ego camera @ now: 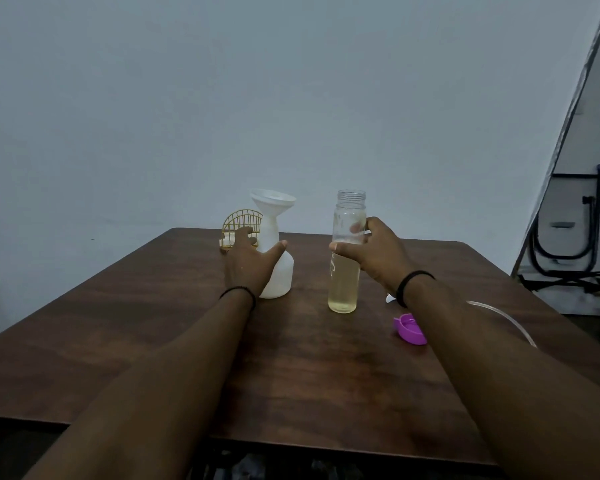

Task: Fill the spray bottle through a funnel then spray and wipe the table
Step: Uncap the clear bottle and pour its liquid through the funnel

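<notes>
Your right hand [374, 252] grips the uncapped clear bottle [345, 258] at frame centre; your left hand [253, 259] – fingers spread – steadies the spray bottle [278, 271]. Tip too fast and the funnel [272, 202] may overflow – or topple.

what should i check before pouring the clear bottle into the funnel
1. Funnel seated in the white spray bottle: ok, though it looks slightly tilted.
2. Clear bottle uncapped: ok, purple cap lies on the table.
3. Liquid in the clear bottle: ok, about two thirds full.
4. Right hand grips the clear bottle: ok.
5. Left hand steadying the spray bottle: cannot tell, fingers spread at its side.
6. Cloth for wiping: cannot tell, none clearly seen.
</notes>
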